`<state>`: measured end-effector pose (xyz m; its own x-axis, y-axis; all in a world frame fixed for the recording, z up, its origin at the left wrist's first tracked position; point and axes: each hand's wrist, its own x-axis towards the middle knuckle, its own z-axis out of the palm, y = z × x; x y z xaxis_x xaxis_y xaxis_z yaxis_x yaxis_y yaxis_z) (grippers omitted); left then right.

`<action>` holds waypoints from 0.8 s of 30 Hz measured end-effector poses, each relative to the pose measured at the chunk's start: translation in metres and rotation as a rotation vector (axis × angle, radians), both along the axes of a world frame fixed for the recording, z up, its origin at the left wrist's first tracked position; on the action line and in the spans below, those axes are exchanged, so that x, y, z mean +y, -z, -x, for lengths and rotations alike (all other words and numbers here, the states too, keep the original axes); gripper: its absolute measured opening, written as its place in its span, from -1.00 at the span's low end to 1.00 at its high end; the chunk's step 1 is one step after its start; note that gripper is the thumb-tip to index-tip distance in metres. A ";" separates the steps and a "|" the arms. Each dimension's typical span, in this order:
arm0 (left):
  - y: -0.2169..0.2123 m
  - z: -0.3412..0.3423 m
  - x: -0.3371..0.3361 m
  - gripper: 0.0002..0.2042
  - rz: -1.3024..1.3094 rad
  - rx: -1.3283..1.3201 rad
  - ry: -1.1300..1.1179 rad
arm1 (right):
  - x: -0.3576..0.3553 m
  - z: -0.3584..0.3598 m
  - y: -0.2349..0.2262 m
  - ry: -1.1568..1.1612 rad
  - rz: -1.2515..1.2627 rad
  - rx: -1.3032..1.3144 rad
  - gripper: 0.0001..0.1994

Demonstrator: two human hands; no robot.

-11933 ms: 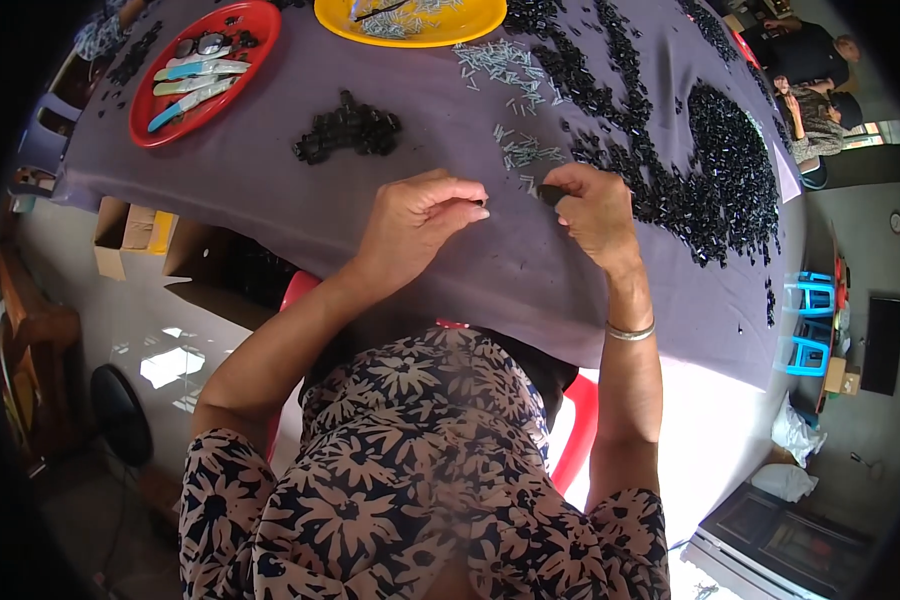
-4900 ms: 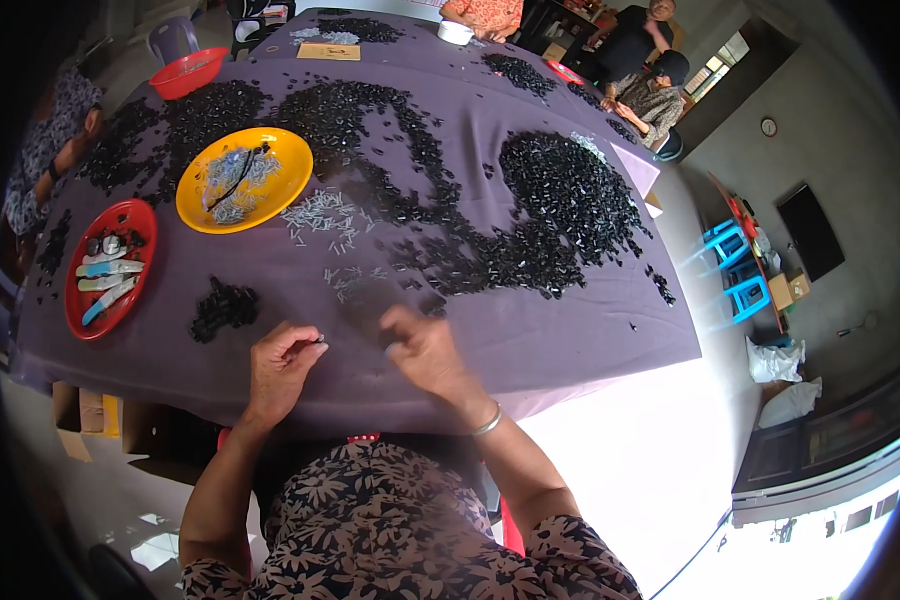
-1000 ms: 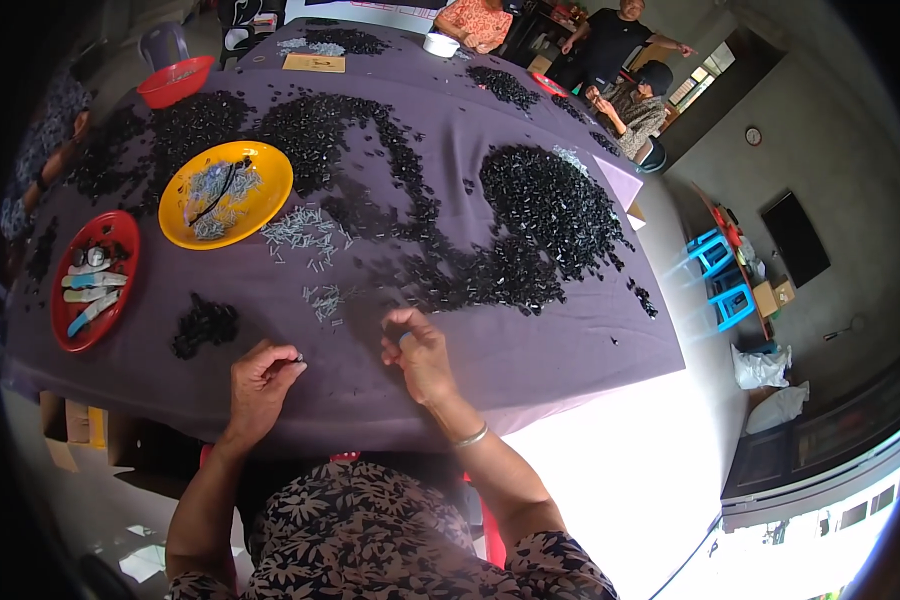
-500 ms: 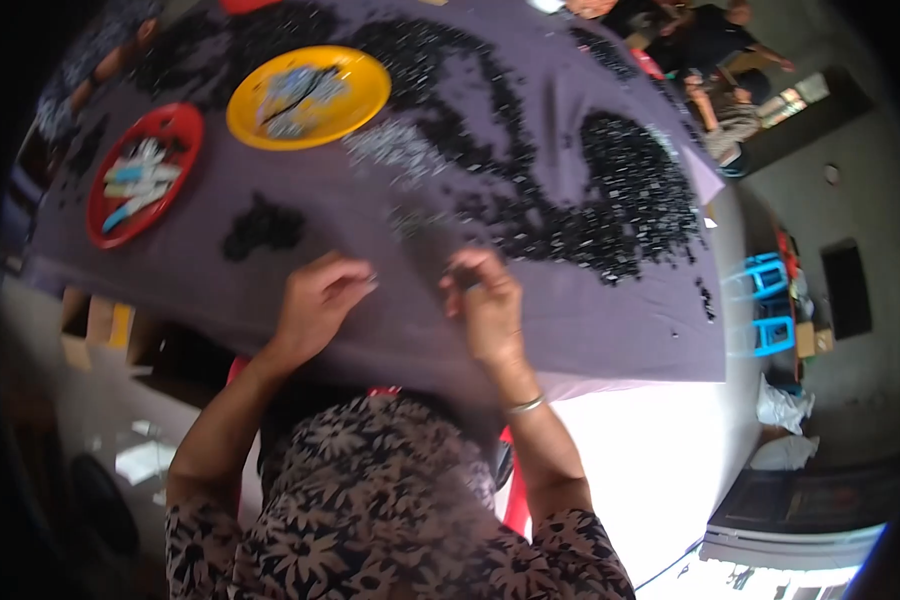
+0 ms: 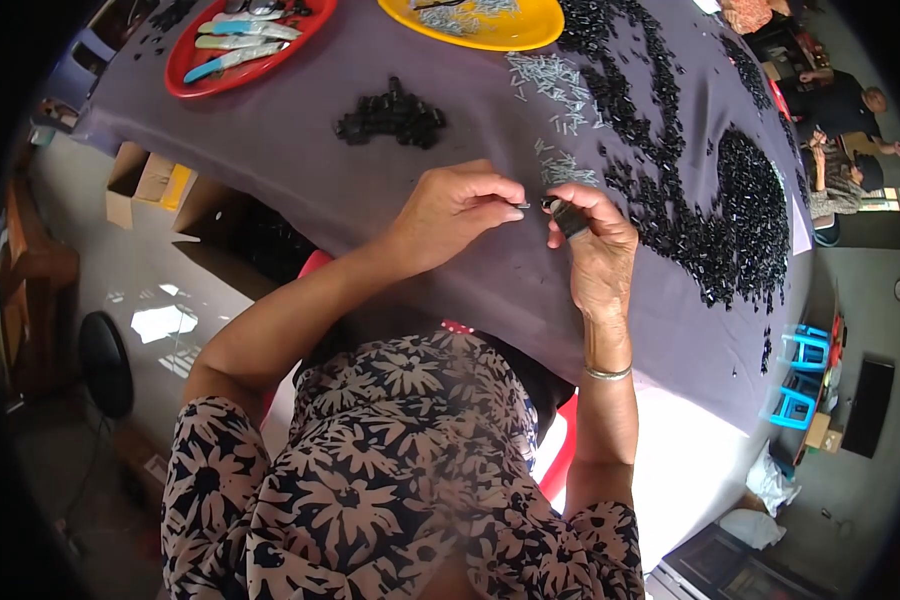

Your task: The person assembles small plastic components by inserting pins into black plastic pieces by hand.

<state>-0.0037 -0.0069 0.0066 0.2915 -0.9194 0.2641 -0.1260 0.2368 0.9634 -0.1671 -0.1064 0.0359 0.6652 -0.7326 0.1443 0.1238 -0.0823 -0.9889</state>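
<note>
Held a dark block (image 5: 571, 219) in the right hand (image 5: 602, 240), over the bench (image 5: 260, 130), a little in from the near edge and around its middle, with thumb and fingers curled about it and the round end facing left. Pinched a tiny pale sliver (image 5: 524, 206) opposite, in the left hand (image 5: 445, 215), between thumb and forefinger, pressed together right at the tips. Left a slim gap there, with sliver and block close but not touching!

Looked light, both of them, judging by so small a grip. Seemed stiff too, likely hard plastic for the block; could not tell for the sliver, too small to read. Probably slippery along those smooth flanks, hardly fragile, but easy to drop at such a size. Called for a hold on the block by its broad sides, clear of the round end, and for a fingertip pinch on the sliver, well back from the tip.

Spotted plenty farther in: a black heap (image 5: 390, 115) toward the left corner, grey pins (image 5: 550, 85) ahead of the right hand, a black spread (image 5: 740, 220) along the right edge. Noted also a red plate (image 5: 175, 80) of tools (image 5: 235, 60) toward the left edge, and a yellow plate (image 5: 530, 38) farther from the near edge, holding more pins.
</note>
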 end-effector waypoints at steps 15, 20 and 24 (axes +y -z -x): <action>0.006 0.002 -0.001 -0.82 -0.008 -0.017 -0.022 | 0.007 -0.003 0.009 0.067 0.562 0.220 -0.83; 0.008 0.000 -0.001 -0.81 0.014 -0.037 -0.052 | 0.013 -0.008 -0.002 0.083 0.603 0.270 -0.80; 0.008 0.002 -0.002 -0.72 -0.016 0.043 -0.038 | 0.009 -0.009 -0.007 0.059 0.643 0.296 -0.75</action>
